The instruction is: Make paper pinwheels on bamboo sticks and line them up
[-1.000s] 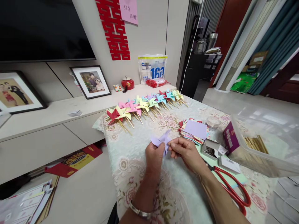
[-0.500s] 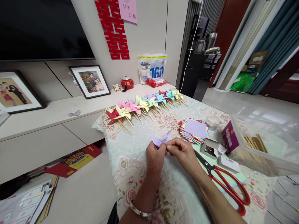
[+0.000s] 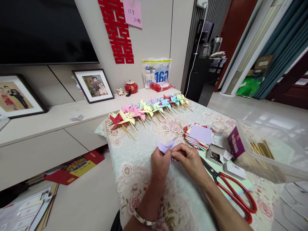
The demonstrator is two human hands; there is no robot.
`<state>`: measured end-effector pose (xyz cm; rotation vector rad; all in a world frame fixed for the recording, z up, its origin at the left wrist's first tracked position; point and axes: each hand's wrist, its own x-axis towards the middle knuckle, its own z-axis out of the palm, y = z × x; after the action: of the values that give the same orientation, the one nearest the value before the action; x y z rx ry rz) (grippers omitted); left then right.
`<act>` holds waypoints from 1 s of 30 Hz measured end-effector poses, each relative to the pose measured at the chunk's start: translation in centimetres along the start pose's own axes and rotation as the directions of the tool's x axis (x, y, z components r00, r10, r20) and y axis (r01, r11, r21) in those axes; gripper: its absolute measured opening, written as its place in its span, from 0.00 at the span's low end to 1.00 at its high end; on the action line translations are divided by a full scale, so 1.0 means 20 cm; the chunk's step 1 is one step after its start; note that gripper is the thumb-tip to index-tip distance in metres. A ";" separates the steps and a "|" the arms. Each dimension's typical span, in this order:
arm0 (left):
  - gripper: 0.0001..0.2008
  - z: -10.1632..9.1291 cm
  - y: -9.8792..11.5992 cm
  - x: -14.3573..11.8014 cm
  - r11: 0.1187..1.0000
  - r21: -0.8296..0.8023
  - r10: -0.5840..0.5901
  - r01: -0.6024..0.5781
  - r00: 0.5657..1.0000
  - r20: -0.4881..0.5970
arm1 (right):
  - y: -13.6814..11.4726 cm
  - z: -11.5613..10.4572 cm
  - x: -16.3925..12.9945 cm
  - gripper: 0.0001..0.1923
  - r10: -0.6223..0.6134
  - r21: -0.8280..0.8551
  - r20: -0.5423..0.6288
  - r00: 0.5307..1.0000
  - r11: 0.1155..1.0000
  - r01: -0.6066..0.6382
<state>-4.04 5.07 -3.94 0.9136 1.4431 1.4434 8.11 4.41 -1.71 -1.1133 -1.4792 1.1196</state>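
A purple paper pinwheel, its blades folded up, is held between my two hands above the flowered tablecloth. My left hand is closed on its left and lower side. The fingers of my right hand pinch at its middle and right side. My fingertips hide the centre, so I cannot see whether a pin is there. To the right lies a stack of square paper sheets with a purple one on top. Near my right wrist are scissors with red handles and an open small box of metal pins.
Finished pinwheels on sticks lie in a row along the table's far side. A clear plastic bin with wooden sticks stands at the right, near a round clear container and a small white box. Behind is a low cabinet.
The view has tilted up slightly, so most things sit a little lower. Both hands stay on the purple pinwheel in nearly the same pose.
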 end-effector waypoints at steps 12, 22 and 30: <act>0.06 0.01 0.04 -0.02 0.997 -0.072 -0.014 0.014 1.000 0.001 | -0.02 -0.06 0.01 0.09 -0.253 -0.297 0.038 0.967 0.921 0.253; 0.13 0.02 0.04 -0.02 0.970 -0.243 0.018 -0.008 0.999 0.041 | 0.00 -0.04 0.00 0.08 -0.133 -0.097 -0.077 0.988 0.987 0.125; 0.12 0.02 0.00 -0.02 0.974 -0.216 0.076 -0.060 0.995 0.064 | 0.01 -0.01 0.00 0.08 -0.057 -0.065 -0.088 0.994 0.997 0.052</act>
<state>-3.45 4.86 -3.78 0.8767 1.1868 1.5663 8.39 4.55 -1.79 -1.1447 -1.4741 0.9790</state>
